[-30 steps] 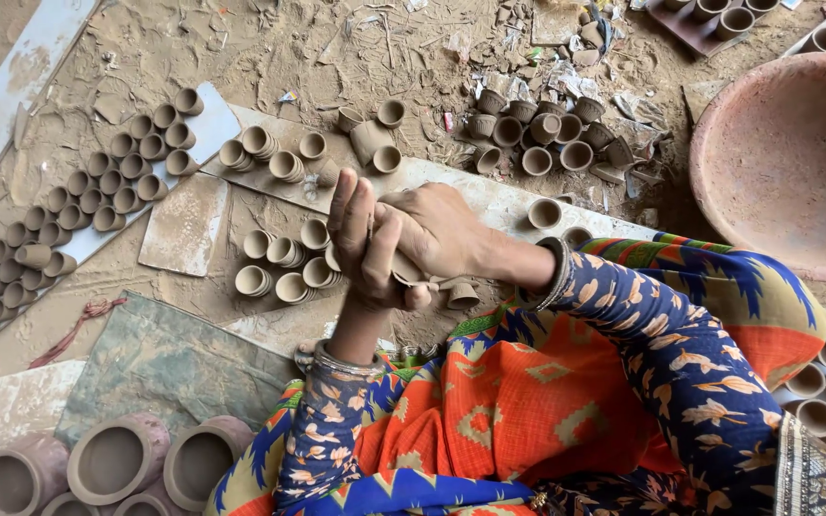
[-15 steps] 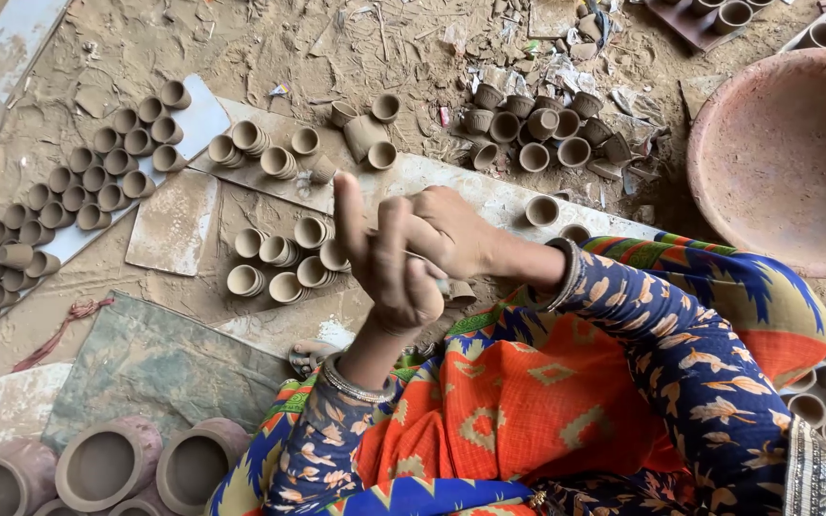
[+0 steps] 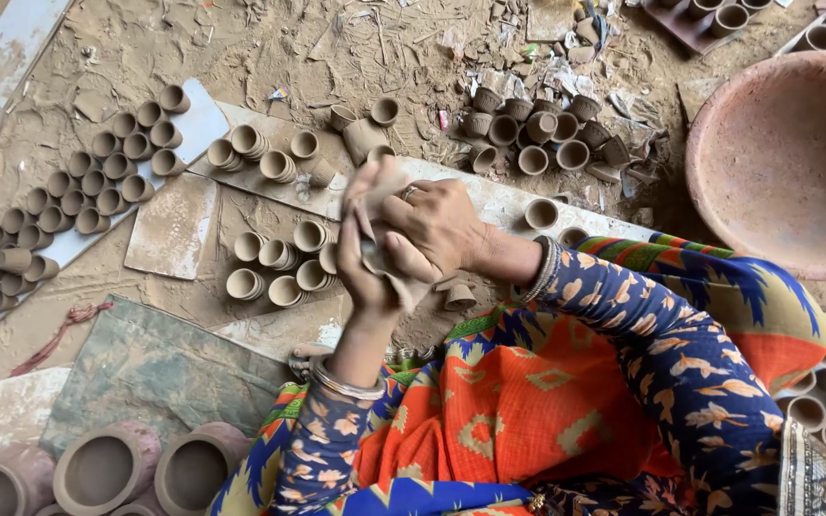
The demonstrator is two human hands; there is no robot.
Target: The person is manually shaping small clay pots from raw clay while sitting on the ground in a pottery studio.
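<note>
Clay cups (image 3: 279,268) left of hands (image 3: 403,239)

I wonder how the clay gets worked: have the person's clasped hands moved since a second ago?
Barely: the left hand and right hand remain clasped over the same cluster of small clay cups; only the fingers have shifted.

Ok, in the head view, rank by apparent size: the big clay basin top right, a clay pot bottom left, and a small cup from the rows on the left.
1. Basin, by far the largest.
2. Pot, though nearer the camera.
3. Cup, smallest.
</note>
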